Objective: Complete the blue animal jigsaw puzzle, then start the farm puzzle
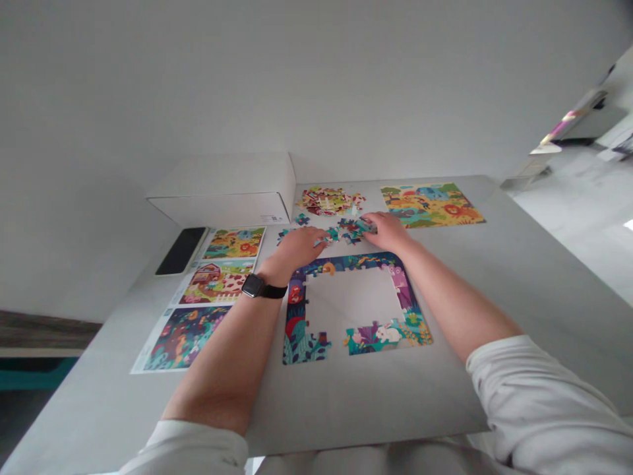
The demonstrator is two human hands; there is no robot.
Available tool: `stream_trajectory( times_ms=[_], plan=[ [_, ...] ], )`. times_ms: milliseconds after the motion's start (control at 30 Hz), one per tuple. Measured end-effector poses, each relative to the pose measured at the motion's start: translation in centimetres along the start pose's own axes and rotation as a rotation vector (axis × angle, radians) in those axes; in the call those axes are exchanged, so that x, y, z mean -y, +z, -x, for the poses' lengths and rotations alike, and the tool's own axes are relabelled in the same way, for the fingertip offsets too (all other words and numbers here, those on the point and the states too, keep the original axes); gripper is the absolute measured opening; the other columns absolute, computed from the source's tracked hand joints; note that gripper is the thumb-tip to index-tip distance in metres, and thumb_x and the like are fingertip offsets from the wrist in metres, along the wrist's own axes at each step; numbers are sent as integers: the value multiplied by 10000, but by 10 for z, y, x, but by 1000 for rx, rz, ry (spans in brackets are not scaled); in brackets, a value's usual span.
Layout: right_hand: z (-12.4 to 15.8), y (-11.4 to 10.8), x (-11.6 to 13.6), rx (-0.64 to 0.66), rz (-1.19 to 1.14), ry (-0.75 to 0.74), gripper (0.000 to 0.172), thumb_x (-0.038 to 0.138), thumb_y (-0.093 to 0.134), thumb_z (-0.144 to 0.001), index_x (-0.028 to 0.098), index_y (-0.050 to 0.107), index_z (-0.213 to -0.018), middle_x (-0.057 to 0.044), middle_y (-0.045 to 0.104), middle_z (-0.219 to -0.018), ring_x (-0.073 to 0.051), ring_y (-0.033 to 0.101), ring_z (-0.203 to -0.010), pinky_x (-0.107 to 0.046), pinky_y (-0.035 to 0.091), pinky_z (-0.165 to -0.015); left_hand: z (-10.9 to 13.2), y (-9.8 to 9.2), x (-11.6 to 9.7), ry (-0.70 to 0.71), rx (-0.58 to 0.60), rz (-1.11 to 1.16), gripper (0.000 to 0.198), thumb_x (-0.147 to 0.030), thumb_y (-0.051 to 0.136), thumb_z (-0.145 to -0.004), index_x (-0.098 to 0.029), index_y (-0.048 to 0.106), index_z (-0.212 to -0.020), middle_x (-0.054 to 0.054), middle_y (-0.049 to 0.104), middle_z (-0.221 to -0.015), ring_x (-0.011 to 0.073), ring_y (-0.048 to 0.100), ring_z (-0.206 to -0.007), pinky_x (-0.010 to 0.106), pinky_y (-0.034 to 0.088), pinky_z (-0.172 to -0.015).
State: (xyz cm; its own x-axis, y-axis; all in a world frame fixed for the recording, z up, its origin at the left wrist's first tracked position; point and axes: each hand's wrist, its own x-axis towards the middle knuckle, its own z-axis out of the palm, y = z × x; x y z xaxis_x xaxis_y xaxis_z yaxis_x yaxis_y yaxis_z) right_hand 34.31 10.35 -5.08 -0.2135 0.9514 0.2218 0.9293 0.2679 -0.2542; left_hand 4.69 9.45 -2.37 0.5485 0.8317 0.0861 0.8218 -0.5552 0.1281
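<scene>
White sleeves [539, 396] at bottom of view, both forearms [459, 297] reaching fwd across desk [376, 409] from near edge. Black smartwatch [253, 285] on left wrist. Wide strip of desk btwn near edge and partly built jigsaw frame [299, 316], a rough rectangular ring of joined pieces w/ gap at lower left corner, desk surface showing through middle. Left grip [297, 249] and right grip [389, 232] just past top of frame, well apart, w/ loose teal pieces [352, 231] btwn them, fingertips [368, 226] of right grip on that pile; can't tell whether either grip apart or clamped on a piece. Long run of desk to right of frame, plenty of room up to right edge. Along left edge, 3 printed picture sheets [215, 284] in a column, black phone [180, 251] just beside top one. Far edge: white box [222, 191] at left corner, heap of red-and-white pieces [329, 201] past the hands, finished animal jigsaw [430, 204] toward right corner.
</scene>
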Motion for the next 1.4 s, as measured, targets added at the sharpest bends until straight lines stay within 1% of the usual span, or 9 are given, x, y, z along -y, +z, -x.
stream_trajectory(
  times_ms=[100, 267, 400, 600, 733, 867, 1033, 1133, 1400],
  plan=[
    [-1, -2, -11, -63, 12, 46, 467, 276, 725, -942, 213, 722, -1404, -170, 753, -1333, -382, 684, -1258, -543, 531, -1108, 1, -3, -2, -8, -2, 0, 400, -349, 494, -1085, -250, 769, -1358, 89, 780, -1379, 282, 733, -1243, 356, 562, -1038],
    [-2, 6, -11, 16, -30, -169, 549, 215, 765, -915, 212, 697, -1459, -173, 720, -1447, -374, 632, -1389, -539, 475, -1197, 1, -4, -4, -7, 9, -1, 393, -353, 509, -1082, -236, 765, -1356, 101, 780, -1371, 283, 730, -1241, 359, 556, -1035],
    [-4, 12, -8, 44, -35, -212, 530, 192, 755, -926, 224, 706, -1453, -166, 767, -1364, -369, 679, -1313, -550, 489, -1167, 1, -4, -4, -6, -5, 16, 382, -348, 514, -1078, -230, 766, -1340, 105, 785, -1356, 278, 736, -1215, 359, 557, -1018],
    [-5, 13, -15, -41, -90, -263, 543, 214, 797, -881, 205, 714, -1418, -159, 777, -1301, -364, 697, -1228, -536, 529, -1119, 0, 0, 1, 17, -62, 52, 334, -309, 525, -1068, -231, 798, -1243, 101, 809, -1275, 264, 747, -1171, 353, 561, -1001],
    [-3, -1, -14, -197, -164, -292, 548, 202, 765, -884, 235, 691, -1426, -145, 756, -1319, -362, 678, -1250, -564, 528, -1122, 2, -10, 1, 12, -155, 156, 285, -277, 636, -1014, -224, 798, -1242, 97, 816, -1245, 258, 755, -1138, 362, 571, -1012],
    [5, -34, 3, -295, -194, -359, 555, 244, 757, -914, 269, 661, -1459, -127, 741, -1355, -370, 658, -1288, -598, 503, -1155, 13, -38, -18, 68, -298, 363, 297, -255, 684, -989, -207, 763, -1271, 93, 808, -1246, 220, 756, -1076, 355, 589, -999],
    [40, -71, 40, -350, -204, -431, 580, 268, 772, -923, 261, 622, -1483, -133, 739, -1355, -377, 670, -1278, -589, 521, -1136, 39, -70, -53, 177, -485, 426, 335, -215, 751, -935, -194, 673, -1261, 114, 745, -1284, 253, 711, -1185, 408, 585, -1045],
    [74, -80, 60, -344, -217, -479, 581, 262, 785, -923, 258, 606, -1476, -130, 753, -1310, -362, 700, -1227, -558, 556, -1094, 61, -74, -69, 254, -493, 392, 442, -230, 822, -893, -204, 616, -1283, 127, 694, -1326, 286, 675, -1252, 442, 574, -1068],
    [164, -64, 96, -234, -312, -474, 652, 235, 791, -906, 285, 552, -1511, -116, 760, -1287, -337, 735, -1163, -516, 601, -1035, 140, -37, -94, 296, -409, 360, 488, -280, 867, -885, -219, 584, -1278, 117, 717, -1245, 295, 686, -1193, 441, 566, -1023]
  ],
)
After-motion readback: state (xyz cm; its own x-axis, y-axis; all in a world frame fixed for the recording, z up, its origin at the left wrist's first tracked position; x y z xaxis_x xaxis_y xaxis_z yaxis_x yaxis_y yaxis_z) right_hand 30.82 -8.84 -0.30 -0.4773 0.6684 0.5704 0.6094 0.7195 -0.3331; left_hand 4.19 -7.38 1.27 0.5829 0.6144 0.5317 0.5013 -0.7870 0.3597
